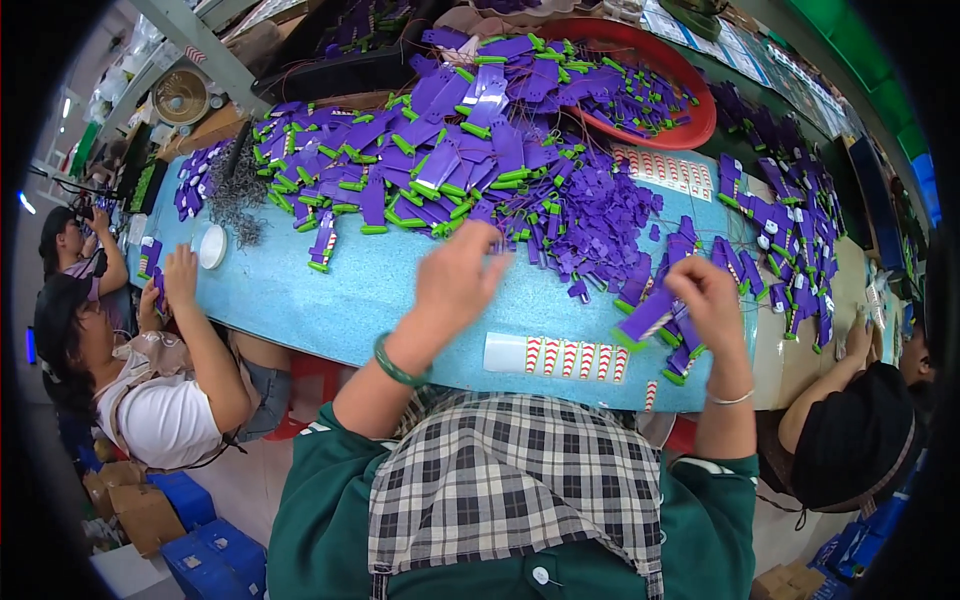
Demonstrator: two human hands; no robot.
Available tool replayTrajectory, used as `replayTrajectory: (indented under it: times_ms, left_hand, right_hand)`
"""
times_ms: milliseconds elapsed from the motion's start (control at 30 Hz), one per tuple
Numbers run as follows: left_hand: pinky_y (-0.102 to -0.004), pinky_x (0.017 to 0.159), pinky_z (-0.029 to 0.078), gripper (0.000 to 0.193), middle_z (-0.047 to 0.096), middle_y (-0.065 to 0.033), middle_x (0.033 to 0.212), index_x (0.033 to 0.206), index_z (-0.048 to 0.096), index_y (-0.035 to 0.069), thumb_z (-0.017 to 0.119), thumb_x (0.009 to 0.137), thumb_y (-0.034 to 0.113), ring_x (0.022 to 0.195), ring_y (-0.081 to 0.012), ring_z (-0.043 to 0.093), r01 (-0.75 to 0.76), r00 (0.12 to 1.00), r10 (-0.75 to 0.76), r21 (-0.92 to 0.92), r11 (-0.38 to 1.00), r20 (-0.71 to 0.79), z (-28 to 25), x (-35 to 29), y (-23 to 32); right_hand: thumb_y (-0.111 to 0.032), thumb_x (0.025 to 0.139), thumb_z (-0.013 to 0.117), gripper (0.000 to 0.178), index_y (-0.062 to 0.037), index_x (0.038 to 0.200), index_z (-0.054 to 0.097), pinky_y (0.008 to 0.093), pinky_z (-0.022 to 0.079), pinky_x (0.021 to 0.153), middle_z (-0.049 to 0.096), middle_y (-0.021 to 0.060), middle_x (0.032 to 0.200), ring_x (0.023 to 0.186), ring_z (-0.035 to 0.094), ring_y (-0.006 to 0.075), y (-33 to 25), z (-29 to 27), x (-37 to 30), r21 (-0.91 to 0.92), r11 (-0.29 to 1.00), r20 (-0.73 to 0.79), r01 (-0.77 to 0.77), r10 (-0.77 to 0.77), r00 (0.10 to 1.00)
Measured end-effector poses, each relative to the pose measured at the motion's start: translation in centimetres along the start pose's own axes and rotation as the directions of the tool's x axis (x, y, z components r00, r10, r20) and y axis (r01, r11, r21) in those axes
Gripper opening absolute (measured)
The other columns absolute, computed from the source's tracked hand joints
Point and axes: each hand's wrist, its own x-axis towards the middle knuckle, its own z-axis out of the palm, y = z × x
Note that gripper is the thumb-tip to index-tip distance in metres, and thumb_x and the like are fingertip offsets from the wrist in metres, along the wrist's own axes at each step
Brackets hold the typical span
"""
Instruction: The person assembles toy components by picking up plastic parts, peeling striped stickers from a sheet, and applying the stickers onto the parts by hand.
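Note:
My left hand (452,285) reaches to the near edge of a heap of small purple pieces (610,215). Its thumb and fingers are a little apart, slightly blurred, with purple parts at the tips. In my right hand (712,300) is a flat purple strip with a green end (645,318), pinched at its upper corner. Beneath it lie several more purple-and-green strips (680,365). Between my hands, close to the table's front edge, rests a sheet of red-and-white chevron stickers (560,357).
A large pile of purple strips with green ends (400,165) covers the blue table's (330,300) far side. Behind stands a red basin (690,85). A white lid (213,246) and dark wire-like bits (238,200) lie left. Co-workers sit at both sides.

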Motion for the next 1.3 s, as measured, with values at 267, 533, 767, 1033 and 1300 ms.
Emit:
replayTrajectory:
  times_ms: [267,533,767,1033,1300]
  left_hand:
    - [-0.0390,0.063,0.051,0.042,0.058,-0.0117,0.090,0.104,0.051,0.006,0.074,0.070,0.016,0.081,-0.0302,0.062,0.094,0.994,-0.108,0.407,0.909,0.012,0.5,1.7,-1.4]
    - [-0.0387,0.068,0.050,0.045,0.054,-0.0127,0.101,0.107,0.052,0.005,0.073,0.068,0.010,0.092,-0.0313,0.057,0.051,0.998,-0.042,0.306,0.951,-0.036,1.8,0.8,-2.1]
    - [-0.0418,0.069,0.047,0.028,0.059,-0.0163,0.088,0.101,0.052,0.001,0.064,0.078,0.008,0.083,-0.0345,0.058,0.087,0.986,-0.085,0.004,0.996,-0.146,1.0,0.7,-2.5]
    - [-0.0311,0.062,0.054,0.013,0.057,-0.0145,0.090,0.104,0.042,0.001,0.038,0.097,0.011,0.081,-0.0208,0.058,-0.165,0.968,-0.122,-0.921,0.352,-0.220,-4.6,-1.6,2.5]
    - [-0.0288,0.066,0.055,0.020,0.055,-0.0086,0.092,0.113,0.039,0.003,0.039,0.097,0.015,0.083,-0.0158,0.058,0.505,0.849,-0.209,-0.861,0.052,0.485,2.2,-6.8,2.0]
  right_hand:
    - [-0.013,0.070,0.071,0.024,-0.0068,0.091,0.061,0.0374,0.047,0.068,0.058,0.0079,0.086,0.080,0.057,0.0275,-1.9,4.6,-2.5,-0.499,0.769,0.123,0.399,-0.393,0.911]
    - [-0.016,0.067,0.071,0.023,-0.0077,0.086,0.061,0.0349,0.044,0.070,0.053,0.0042,0.082,0.085,0.051,0.0225,-2.1,13.1,-3.4,-0.443,0.807,0.243,0.391,-0.312,0.919]
    - [-0.014,0.066,0.071,0.022,-0.0092,0.085,0.061,0.0349,0.044,0.068,0.053,0.0037,0.081,0.082,0.051,0.0221,-1.6,13.4,-3.4,-0.398,0.842,0.252,0.365,-0.282,0.926]
    - [-0.012,0.066,0.071,0.019,-0.0120,0.083,0.063,0.0344,0.041,0.065,0.052,0.0016,0.079,0.079,0.052,0.0200,-1.3,13.7,-3.6,-0.397,0.849,0.172,0.347,-0.303,0.937]
    - [-0.009,0.069,0.062,0.009,-0.0135,0.077,0.061,0.0326,0.038,0.063,0.053,-0.0011,0.076,0.073,0.052,0.0174,-0.6,14.8,-3.6,-0.454,0.775,0.117,0.440,-0.438,0.891]
